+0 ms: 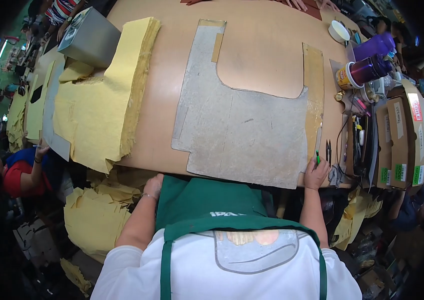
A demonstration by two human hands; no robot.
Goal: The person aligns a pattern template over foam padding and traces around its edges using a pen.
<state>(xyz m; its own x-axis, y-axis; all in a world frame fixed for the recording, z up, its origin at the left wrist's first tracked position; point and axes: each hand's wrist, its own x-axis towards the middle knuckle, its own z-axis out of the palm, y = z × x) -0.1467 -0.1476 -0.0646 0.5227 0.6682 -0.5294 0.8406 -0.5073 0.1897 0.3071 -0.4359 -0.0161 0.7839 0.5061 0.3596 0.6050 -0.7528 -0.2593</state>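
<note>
A large grey pattern piece (247,130) with a deep curved cut-out lies flat on the table, tan tape along parts of its edges. By its lower right corner, my right hand (316,175) rests at the table's front edge, its fingers closed around a green pen (317,158). Dark scissors or snips (328,150) lie just right of that hand. My left hand (154,186) is at the front edge beside my green apron (207,200); its fingers are mostly hidden, so I cannot tell what it holds. Left of the pattern sits a thick stack of yellow sheets (102,105).
A grey metal box (92,37) stands behind the yellow stack. Purple bottles (369,69), a white bowl (339,31) and cardboard boxes (397,135) crowd the right side. Another person's hands (297,4) rest at the far edge; a person in red (19,175) is at left.
</note>
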